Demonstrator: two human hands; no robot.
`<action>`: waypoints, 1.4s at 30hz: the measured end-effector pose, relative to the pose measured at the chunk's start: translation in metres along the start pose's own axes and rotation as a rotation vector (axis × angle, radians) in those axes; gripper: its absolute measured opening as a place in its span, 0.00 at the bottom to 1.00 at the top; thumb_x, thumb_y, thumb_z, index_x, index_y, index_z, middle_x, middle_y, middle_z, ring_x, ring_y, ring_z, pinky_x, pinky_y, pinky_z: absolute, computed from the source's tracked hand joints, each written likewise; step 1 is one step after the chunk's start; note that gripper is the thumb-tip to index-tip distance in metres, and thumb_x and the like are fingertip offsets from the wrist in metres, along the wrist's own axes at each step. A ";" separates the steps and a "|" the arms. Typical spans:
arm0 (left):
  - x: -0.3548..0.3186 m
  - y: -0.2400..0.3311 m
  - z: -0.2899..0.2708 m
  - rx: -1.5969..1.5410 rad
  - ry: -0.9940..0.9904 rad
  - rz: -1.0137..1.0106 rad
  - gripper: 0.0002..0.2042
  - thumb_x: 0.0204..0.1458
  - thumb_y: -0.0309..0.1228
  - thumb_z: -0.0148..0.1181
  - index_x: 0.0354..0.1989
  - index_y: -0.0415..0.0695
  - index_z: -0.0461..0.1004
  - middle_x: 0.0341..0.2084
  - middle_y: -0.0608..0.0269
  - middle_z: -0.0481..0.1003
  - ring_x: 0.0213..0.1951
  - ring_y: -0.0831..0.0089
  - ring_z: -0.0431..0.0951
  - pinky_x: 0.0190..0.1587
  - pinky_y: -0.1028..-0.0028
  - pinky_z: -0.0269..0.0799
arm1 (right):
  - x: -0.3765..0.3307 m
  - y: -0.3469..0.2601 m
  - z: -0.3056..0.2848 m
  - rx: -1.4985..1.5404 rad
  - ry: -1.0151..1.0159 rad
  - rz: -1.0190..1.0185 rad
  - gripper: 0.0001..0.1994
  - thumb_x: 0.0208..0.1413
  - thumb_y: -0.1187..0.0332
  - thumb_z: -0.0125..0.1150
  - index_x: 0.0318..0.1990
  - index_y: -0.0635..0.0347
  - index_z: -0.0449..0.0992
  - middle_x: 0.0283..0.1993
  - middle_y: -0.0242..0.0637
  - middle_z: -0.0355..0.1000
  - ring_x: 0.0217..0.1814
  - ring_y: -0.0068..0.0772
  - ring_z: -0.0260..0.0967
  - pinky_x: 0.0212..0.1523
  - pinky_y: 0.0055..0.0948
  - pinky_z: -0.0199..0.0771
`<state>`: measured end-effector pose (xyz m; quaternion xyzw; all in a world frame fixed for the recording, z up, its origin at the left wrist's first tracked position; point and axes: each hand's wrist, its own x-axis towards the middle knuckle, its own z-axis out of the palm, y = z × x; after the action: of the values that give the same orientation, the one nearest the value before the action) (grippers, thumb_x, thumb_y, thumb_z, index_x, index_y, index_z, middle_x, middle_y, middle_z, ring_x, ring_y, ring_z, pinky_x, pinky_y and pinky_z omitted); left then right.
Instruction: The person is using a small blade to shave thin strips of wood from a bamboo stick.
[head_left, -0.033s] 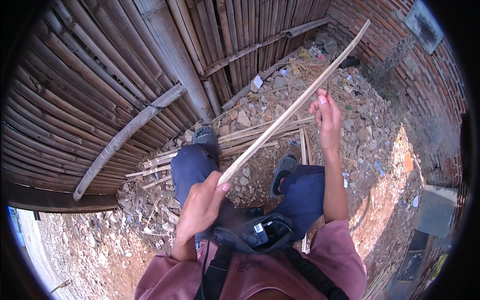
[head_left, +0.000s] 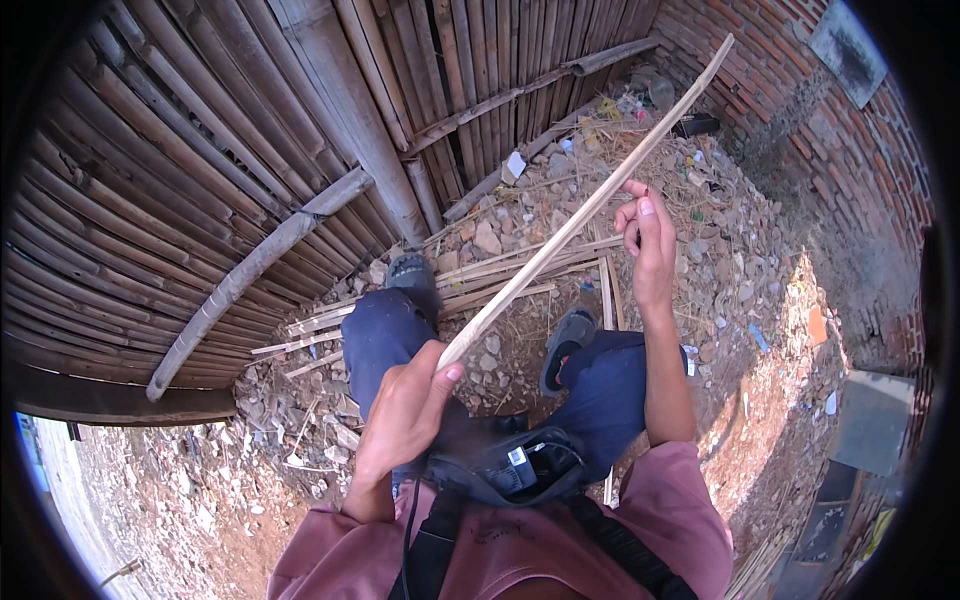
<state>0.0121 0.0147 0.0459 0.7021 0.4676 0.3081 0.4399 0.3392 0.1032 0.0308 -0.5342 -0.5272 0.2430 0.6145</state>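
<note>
My left hand (head_left: 405, 415) grips the near end of a long thin bamboo strip (head_left: 570, 225). The strip slants up and to the right, and its far tip reaches toward the brick wall. My right hand (head_left: 648, 245) is raised beside the middle of the strip. Its fingers are loosely curled and apart, with the fingertips right at the strip's edge; I cannot tell if they touch it. I am seated, my legs in dark blue trousers (head_left: 385, 340) stretched out below the strip.
A bamboo pole wall (head_left: 250, 130) stands to the left and ahead, a brick wall (head_left: 820, 130) to the right. Several split bamboo strips (head_left: 500, 275) lie on the rubble-strewn ground (head_left: 740, 270) by my feet. A black pouch (head_left: 505, 465) hangs at my waist.
</note>
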 end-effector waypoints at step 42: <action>0.023 0.008 0.026 -0.564 -0.087 -0.089 0.15 0.77 0.40 0.43 0.42 0.42 0.67 0.23 0.71 0.65 0.25 0.81 0.63 0.29 0.76 0.62 | -0.061 -0.030 0.061 -0.421 -0.424 -0.678 0.19 0.65 0.51 0.66 0.33 0.59 0.75 0.26 0.37 0.73 0.25 0.43 0.76 0.27 0.38 0.73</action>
<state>0.0463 0.0259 0.0428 0.5432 0.3745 0.3759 0.6507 0.2564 0.0653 0.0264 -0.3829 -0.8247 0.0195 0.4158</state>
